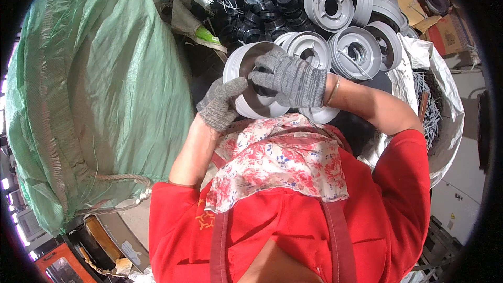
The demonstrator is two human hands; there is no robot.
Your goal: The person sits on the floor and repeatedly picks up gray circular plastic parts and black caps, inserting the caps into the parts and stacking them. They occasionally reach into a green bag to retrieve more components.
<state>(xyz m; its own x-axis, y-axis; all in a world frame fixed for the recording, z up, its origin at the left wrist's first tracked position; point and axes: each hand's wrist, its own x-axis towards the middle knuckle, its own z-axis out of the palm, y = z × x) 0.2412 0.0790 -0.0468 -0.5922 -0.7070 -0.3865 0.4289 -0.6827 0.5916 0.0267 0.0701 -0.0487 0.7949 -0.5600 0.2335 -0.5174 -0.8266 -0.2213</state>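
Note:
A wide grey plastic ring-shaped fitting (255, 107), with ridges round its outer wall, is tilted in front of my chest. My left hand (220, 103), in a grey knitted glove, grips its left edge with the thumb over the rim. My right hand (290, 77), gloved alike, reaches inside the ring with its fingers bent and closed. Something dark shows below those fingers; whether it is a held part or the fitting's centre hole, I cannot tell. Right beside lie more grey fittings (356, 52) with spoked centres, and behind them a heap of black threaded rings (270, 13).
A large green woven sack (120, 78) bulges along my left, with a rope at its lower edge. On the right stands a white sack (448, 105) holding many thin grey rods (430, 112). A cardboard box (448, 36) sits at the far right.

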